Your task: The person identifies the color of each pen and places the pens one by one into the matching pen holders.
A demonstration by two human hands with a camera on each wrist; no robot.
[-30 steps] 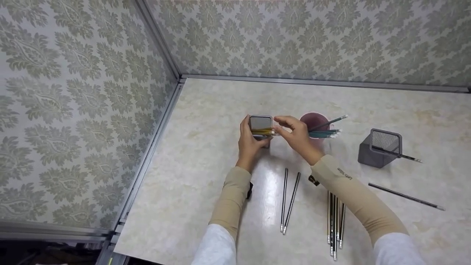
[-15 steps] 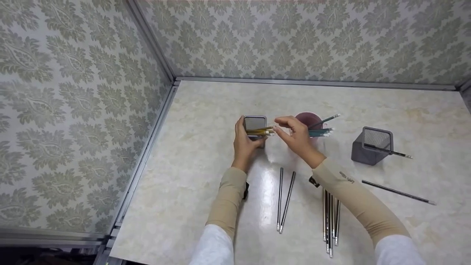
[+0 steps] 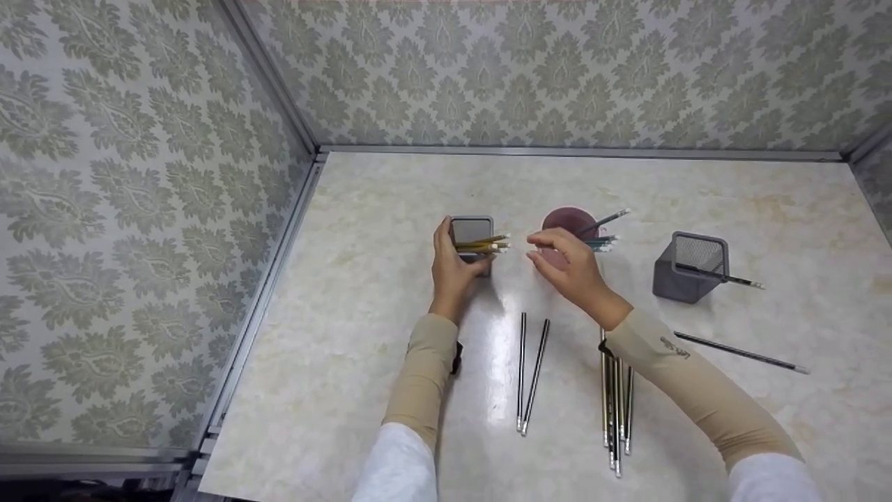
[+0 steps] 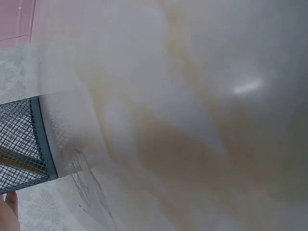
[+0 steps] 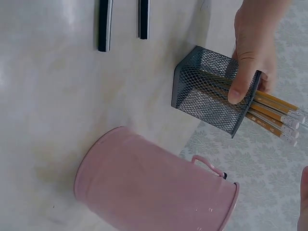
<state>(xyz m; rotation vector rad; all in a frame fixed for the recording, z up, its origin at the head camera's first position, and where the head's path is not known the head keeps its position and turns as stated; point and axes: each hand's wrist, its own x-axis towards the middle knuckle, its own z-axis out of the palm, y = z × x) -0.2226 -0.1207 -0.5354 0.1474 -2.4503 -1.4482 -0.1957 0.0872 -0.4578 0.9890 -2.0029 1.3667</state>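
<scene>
My left hand (image 3: 451, 273) grips a dark mesh pencil cup (image 5: 209, 103), thumb on its near side. Several yellow pencils (image 5: 276, 118) stand in that cup, their white eraser ends leaning out past the rim to the right. My right hand (image 3: 577, 273) hovers in front of a pink bucket (image 5: 154, 180), thumb and fingertips apart with nothing between them. Green pencils (image 3: 605, 242) lean out of the bucket, partly hidden behind this hand. In the left wrist view, the cup's mesh base (image 4: 44, 137) shows at the left edge.
A second mesh cup (image 3: 686, 275) at the right holds a black pencil (image 3: 742, 282). Another black pencil (image 3: 742, 353) lies before it. Two dark pencils (image 3: 534, 376) lie at the middle front, and a bundle of striped pencils (image 3: 616, 418) lies partly under my right forearm.
My right hand has drawn away to the right from the yellow pencils' eraser ends. My left hand keeps its grip on the mesh cup. The head view has shifted slightly.
</scene>
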